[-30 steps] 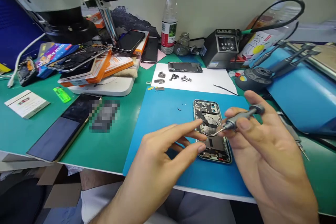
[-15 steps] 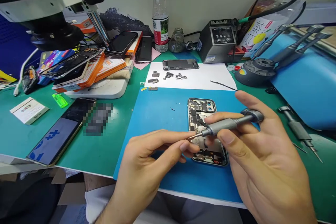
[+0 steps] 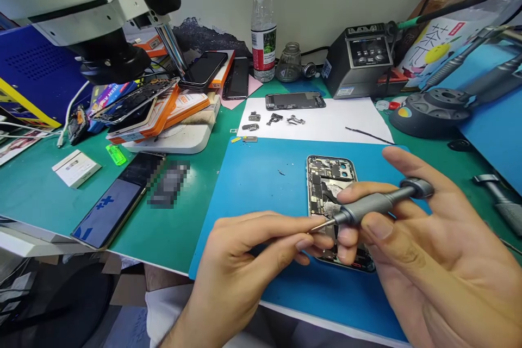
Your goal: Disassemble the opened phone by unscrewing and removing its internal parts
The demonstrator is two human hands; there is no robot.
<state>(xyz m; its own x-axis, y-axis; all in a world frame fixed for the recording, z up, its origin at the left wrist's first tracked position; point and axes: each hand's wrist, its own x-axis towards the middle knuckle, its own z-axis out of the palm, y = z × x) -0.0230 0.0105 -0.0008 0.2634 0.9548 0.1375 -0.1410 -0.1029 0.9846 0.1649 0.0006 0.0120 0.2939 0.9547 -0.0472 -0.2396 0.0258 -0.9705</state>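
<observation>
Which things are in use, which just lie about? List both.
In use: grey metal screwdriver in right hand; opened phone with bare circuit boards; blue work mat; left hand at the tip.
Lying about: red-capped clear plastic bottle; grey soldering station; green lighter.

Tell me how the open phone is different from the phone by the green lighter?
The open phone shows its bare insides; the other phone has its glass on, lit at one end. The open phone lies on the blue mat, the other phone on the green table. The right hand holds a screwdriver over the open phone; nobody touches the other phone. Both lie flat.
</observation>
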